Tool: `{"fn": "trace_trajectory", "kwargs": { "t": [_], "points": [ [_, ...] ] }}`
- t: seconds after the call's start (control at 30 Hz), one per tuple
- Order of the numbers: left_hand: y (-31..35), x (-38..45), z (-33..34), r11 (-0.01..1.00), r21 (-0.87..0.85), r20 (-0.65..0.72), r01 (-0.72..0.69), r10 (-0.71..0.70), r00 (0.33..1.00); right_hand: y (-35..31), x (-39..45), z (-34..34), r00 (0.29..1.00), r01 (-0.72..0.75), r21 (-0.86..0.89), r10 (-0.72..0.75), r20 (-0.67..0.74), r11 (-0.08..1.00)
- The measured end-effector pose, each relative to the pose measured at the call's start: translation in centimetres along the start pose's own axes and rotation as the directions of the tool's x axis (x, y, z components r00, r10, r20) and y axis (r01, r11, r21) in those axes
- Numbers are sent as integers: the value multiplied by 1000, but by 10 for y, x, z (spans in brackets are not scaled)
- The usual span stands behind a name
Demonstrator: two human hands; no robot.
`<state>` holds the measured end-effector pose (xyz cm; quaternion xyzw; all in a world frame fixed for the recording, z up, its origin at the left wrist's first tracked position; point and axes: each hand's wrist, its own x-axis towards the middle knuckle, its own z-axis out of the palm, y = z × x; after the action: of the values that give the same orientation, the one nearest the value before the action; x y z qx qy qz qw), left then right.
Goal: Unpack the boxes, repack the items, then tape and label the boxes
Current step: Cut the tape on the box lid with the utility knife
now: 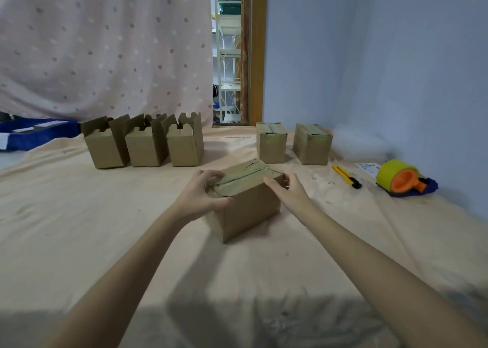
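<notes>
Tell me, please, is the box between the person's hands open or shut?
Shut: the box has its top flaps down, with tape along the seam.

A matt brown cardboard box [244, 202], its top sealed with glossy clear tape, sits on soft peach cloth [132, 215] covering the counter. At 2 o'clock lie a yellow plastic utility knife [346, 176] and a shiny yellow tape roll [390, 172] on an orange plastic dispenser [405, 182], beside a printed paper label [368, 168].
</notes>
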<state>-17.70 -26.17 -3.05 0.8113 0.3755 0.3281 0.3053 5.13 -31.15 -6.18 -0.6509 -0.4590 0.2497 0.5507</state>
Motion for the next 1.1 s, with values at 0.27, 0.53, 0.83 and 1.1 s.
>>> {"fn": "trace_trajectory", "kwargs": {
  "t": [0.27, 0.53, 0.83, 1.1],
  "points": [
    [-9, 40, -3, 994, -106, 258, -2, 30, 966, 18, -1, -26, 985, 142, 108, -151, 80, 984],
    [-21, 51, 3, 967, -253, 345, 32, 59, 937, 31, -2, -19, 981, 146, 164, -164, 104, 976],
    [-36, 48, 22, 942, -336, 152, -12, 67, 986, 49, 27, -65, 985, 125, 7, -125, 116, 992],
    [-31, 74, 45, 925, -373, 91, -72, 113, 989, 87, 101, -138, 972, -48, -475, -69, -226, 879]
  ]
}}
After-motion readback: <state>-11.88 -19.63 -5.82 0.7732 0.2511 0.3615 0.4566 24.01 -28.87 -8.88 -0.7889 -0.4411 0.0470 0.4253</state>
